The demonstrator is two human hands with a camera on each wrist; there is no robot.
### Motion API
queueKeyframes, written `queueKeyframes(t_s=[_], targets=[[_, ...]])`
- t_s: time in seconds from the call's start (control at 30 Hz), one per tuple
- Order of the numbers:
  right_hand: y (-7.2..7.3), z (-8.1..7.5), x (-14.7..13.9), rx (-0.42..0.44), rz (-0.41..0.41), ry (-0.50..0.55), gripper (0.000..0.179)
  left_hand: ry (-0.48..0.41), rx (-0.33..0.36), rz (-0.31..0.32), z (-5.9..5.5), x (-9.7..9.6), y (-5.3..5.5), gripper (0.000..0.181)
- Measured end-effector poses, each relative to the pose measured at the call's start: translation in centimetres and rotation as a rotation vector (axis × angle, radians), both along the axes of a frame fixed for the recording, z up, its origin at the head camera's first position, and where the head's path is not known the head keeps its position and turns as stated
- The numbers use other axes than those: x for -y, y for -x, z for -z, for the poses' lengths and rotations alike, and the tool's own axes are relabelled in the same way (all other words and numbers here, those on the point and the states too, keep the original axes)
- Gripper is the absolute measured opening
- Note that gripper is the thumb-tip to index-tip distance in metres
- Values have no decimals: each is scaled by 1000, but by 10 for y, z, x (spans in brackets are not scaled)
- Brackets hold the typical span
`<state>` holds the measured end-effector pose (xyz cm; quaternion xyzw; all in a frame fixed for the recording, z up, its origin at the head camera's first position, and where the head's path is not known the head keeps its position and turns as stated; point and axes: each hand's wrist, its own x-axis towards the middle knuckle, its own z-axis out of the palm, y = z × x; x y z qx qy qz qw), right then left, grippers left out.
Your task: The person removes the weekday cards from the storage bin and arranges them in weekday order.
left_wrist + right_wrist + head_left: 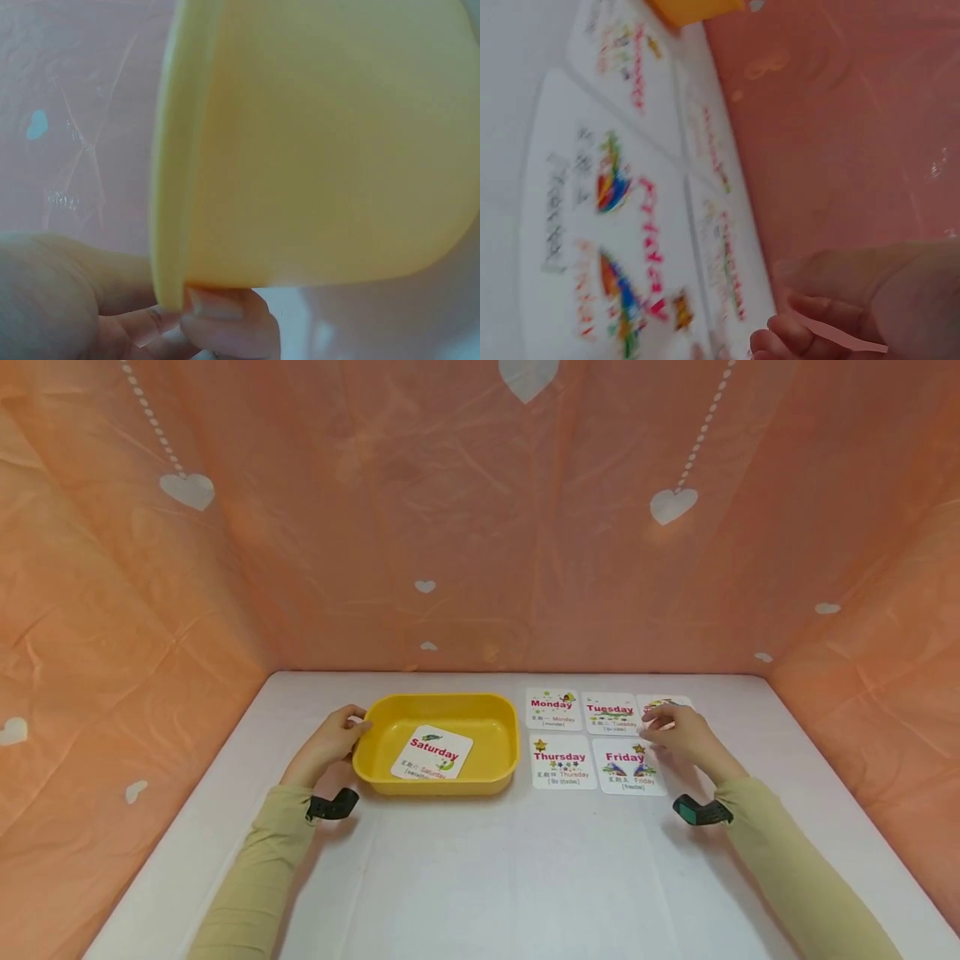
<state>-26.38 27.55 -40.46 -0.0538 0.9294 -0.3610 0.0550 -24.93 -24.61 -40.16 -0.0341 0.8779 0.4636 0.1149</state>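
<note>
My left hand [330, 743] grips the left end of a yellow plastic tray [510, 752]; in the left wrist view its fingers [232, 322] curl at the rim. Inside the tray lies a white Saturday card [433, 753]. Over at the right, my right hand [690, 739] hovers with loosely bent fingers and nothing visible in them. It partly covers a card [684, 700] whose word I cannot read. Beside that card lies the Tuesday card [610, 713], and just in front is the Friday card [628, 767].
The Monday card [553, 708] and Thursday card [563, 761] lie between the tray and the Tuesday and Friday cards. A white tabletop [480, 877] carries everything. Orange sheeting with hearts [480, 527] rises behind the table and at both sides.
</note>
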Motion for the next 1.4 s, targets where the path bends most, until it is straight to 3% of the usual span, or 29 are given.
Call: queueKeyframes(t_s=[0.2, 0.63, 0.73, 0.87, 0.97, 1.23, 1.4], targets=[[2, -18, 17, -68, -39, 59, 34, 21, -12, 4, -2, 0, 1, 35], [14, -39, 73, -9, -205, 288, 35, 23, -24, 4, -1, 0, 0, 34], [5, -55, 91, -12, -242, 285, 35, 25, -18, 2, -1, 0, 0, 34], [7, -61, 109, -10, -280, 265, 36, 23, -3, -5, -1, -1, -2, 35], [17, -52, 117, -18, -304, 274, 36, 15, 4, -7, -1, -1, -2, 36], [19, -46, 150, 26, -365, 334, 36, -33, -21, 8, 3, -1, -2, 35], [18, -43, 169, 53, -385, 333, 35, -17, -16, 0, 3, -1, -2, 34]])
